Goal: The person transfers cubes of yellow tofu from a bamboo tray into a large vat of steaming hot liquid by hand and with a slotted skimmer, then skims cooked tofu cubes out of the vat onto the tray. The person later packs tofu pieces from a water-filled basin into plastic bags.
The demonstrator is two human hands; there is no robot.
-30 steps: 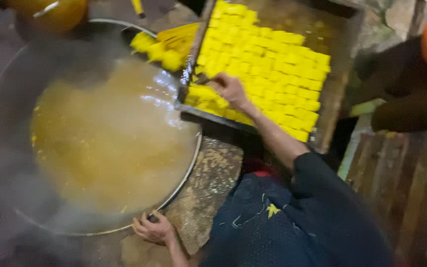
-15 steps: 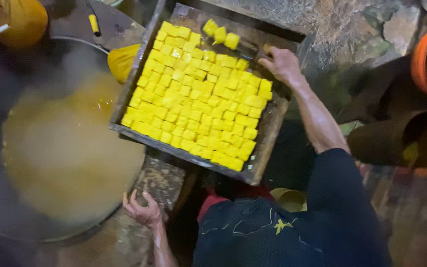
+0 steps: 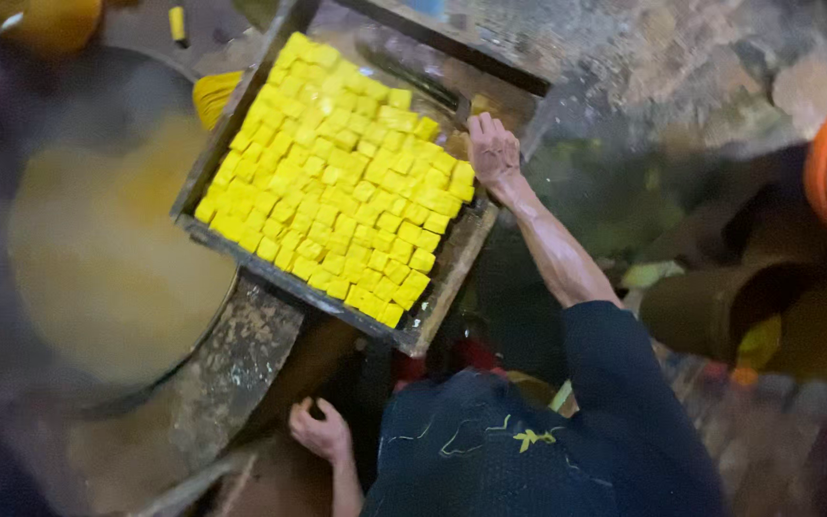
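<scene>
One broad pan [image 3: 98, 287] of murky yellow liquid filled the left side. At its two o'clock sat a dark wooden tray [image 3: 447, 278], packed with yellow cubes [image 3: 337, 201]. The right hand [image 3: 492, 150] rested on the tray's three o'clock edge, fingers loosely extended, touching the cubes. The left hand [image 3: 321, 431] lay half-curled, holding nothing, on the stone ledge [image 3: 232, 373] at six o'clock.
</scene>
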